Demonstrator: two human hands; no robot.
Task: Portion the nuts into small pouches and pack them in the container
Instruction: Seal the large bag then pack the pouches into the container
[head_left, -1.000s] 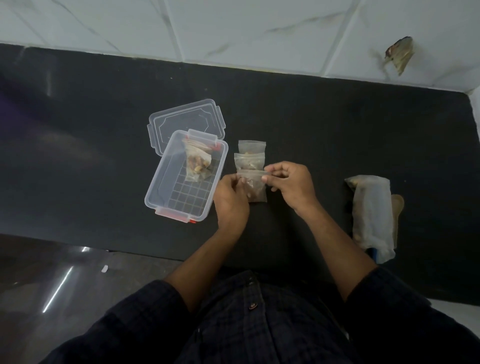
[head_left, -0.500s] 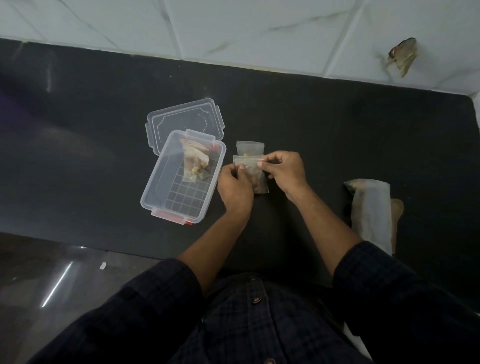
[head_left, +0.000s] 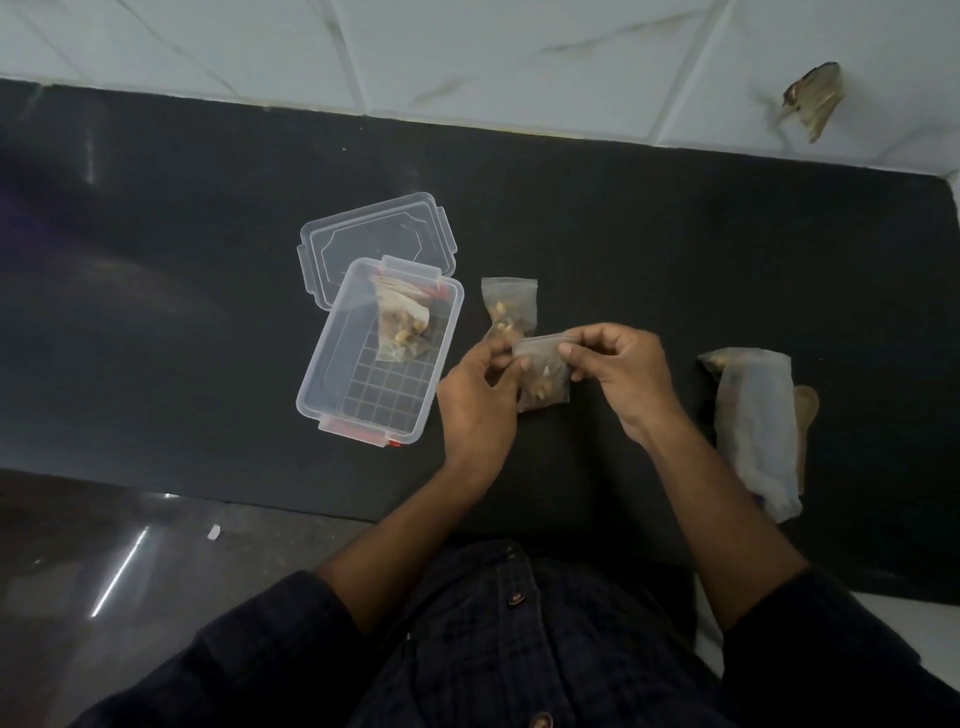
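The pouch (head_left: 543, 376) has lifted clear, pinched by both hands.

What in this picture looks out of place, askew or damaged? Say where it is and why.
One oddity: a brown, torn-looking scrap clings to the white tiled wall at upper right, like peeling or damage. Otherwise things look orderly: the container sits open, its lid behind it, and no nuts show loose on the black counter.
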